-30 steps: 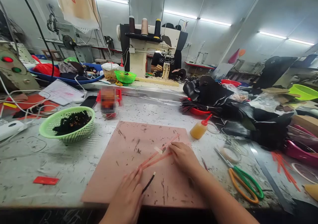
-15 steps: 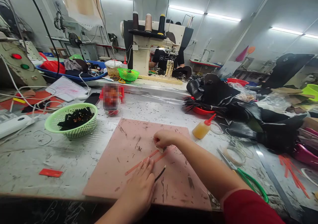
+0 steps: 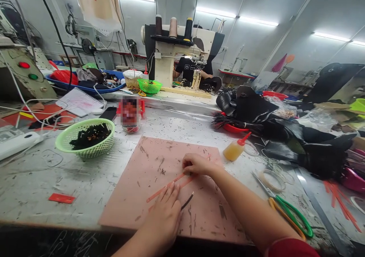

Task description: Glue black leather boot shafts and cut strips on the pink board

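Observation:
My left hand point(image 3: 166, 207) lies flat with its fingers extended, pressing on two narrow orange strips. One orange strip point(image 3: 159, 193) runs diagonally from beside the left fingertips up to my right hand; the other orange strip point(image 3: 186, 182) lies just below it, partly covered. My right hand point(image 3: 196, 164) is closed, its fingertips pinched at the upper end of the strips; what they hold is hidden. Beneath everything is a pinkish, scuffed board point(image 3: 125, 200). A short black cord point(image 3: 188, 200) with a pale tip pokes out beside my left hand.
Right of the board stand a glue bottle point(image 3: 234, 150), a tape roll point(image 3: 272, 181) and scissors point(image 3: 295, 215). A green basket point(image 3: 85, 152) of black pieces sits left, near a red piece point(image 3: 61, 198). Behind are a sewing machine point(image 3: 164, 69) and a seated person point(image 3: 189, 69).
My right hand has shifted slightly, its wrist raised and fingers turned; a small white piece under it no longer shows. My left hand stays on the strips. The view has shifted a little.

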Demonstrator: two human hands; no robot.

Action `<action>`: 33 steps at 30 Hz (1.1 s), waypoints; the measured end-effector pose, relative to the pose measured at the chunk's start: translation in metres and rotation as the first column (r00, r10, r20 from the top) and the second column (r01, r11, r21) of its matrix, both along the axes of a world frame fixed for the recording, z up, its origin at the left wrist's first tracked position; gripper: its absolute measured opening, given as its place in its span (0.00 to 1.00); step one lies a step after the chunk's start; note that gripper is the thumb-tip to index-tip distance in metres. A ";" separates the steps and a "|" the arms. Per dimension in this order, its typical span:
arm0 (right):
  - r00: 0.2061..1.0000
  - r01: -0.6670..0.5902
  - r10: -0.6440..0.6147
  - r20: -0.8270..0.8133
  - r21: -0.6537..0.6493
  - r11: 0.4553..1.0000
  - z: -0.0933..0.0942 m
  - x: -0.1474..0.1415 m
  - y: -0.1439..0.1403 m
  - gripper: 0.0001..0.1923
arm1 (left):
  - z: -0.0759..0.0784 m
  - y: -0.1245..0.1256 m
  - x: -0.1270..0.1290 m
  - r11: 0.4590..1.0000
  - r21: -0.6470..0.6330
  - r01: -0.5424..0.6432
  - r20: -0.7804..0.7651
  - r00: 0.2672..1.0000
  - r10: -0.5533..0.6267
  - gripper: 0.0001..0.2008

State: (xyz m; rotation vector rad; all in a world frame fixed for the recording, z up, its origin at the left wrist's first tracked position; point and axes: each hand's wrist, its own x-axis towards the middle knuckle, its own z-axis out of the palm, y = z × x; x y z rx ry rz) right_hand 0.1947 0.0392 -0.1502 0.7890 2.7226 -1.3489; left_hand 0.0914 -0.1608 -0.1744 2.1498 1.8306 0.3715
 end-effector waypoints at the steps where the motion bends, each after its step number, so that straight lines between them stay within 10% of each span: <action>1: 1.000 0.004 -0.004 -0.025 -0.014 1.000 -0.002 0.001 0.002 0.04 | -0.001 0.000 0.000 1.000 0.001 -0.003 0.007 1.000 0.003 0.13; 13: 0.909 0.290 -0.267 -0.320 0.024 0.957 0.015 0.047 0.039 0.05 | 0.001 0.004 0.005 0.999 -0.035 -0.036 -0.100 0.994 0.033 0.13; 22: 0.966 0.101 -0.028 -0.258 0.274 0.956 0.009 -0.036 0.025 0.06 | -0.017 -0.002 -0.012 0.957 0.248 -0.150 0.008 0.988 0.153 0.20; 33: 0.977 0.002 0.067 -0.201 0.324 0.946 -0.008 -0.083 0.011 0.11 | 0.019 0.061 -0.087 0.963 0.040 -0.266 -0.095 0.959 0.268 0.20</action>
